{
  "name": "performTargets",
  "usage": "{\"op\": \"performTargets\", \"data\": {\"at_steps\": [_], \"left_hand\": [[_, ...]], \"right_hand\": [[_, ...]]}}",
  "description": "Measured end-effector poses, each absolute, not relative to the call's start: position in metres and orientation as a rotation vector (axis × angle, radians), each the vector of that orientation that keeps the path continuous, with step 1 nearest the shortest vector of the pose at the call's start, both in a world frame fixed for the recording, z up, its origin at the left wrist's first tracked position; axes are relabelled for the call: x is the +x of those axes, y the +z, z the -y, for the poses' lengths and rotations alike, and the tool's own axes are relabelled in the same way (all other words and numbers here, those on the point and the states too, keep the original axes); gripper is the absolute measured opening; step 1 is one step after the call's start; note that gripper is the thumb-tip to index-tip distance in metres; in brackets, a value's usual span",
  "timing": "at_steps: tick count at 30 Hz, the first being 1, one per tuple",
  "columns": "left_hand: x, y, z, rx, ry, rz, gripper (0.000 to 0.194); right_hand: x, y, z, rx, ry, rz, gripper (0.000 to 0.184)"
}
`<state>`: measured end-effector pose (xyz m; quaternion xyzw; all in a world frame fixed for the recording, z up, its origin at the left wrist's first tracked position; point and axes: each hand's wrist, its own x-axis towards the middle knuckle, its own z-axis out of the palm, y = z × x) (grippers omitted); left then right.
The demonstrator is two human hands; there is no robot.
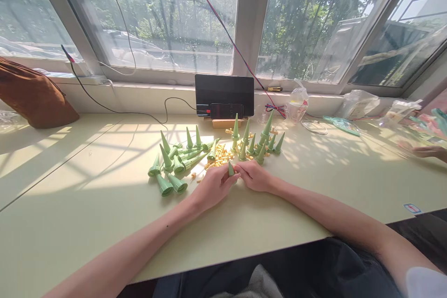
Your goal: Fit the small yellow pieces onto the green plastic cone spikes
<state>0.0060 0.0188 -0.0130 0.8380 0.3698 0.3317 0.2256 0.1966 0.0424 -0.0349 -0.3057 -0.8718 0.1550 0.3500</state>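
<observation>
My left hand (213, 186) is closed around a green plastic cone-shaped spike (231, 169), whose tip points up between thumb and fingers. Pressed against its side, my right hand (256, 176) has its fingers pinched together; whatever they hold is hidden. Just beyond both hands lies a pile of small yellow-orange pegs (221, 154). Several green spikes (244, 134) stand upright behind my right hand, some with yellow-orange pegs sticking out sideways. To the left, more green spikes (178, 165) form a loose group, some upright and some lying down with their open ends showing.
A black tablet (223, 86) leans by the window, with a phone (226, 111) on a small stand before it. A brown bag (31, 93) sits at far left. Plastic bags (298, 100) and cables line the sill side. Another person's hand (429, 151) shows at the right edge.
</observation>
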Motion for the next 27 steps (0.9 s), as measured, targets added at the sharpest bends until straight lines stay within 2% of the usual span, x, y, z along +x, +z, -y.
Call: {"op": "performTargets", "data": {"at_steps": [27], "left_hand": [[0.0061,-0.0144,-0.0202,2.304,0.917,-1.009,0.028]], "right_hand": [[0.1965,-0.0364,-0.0448,-0.806,0.403,2.266,0.038]]}}
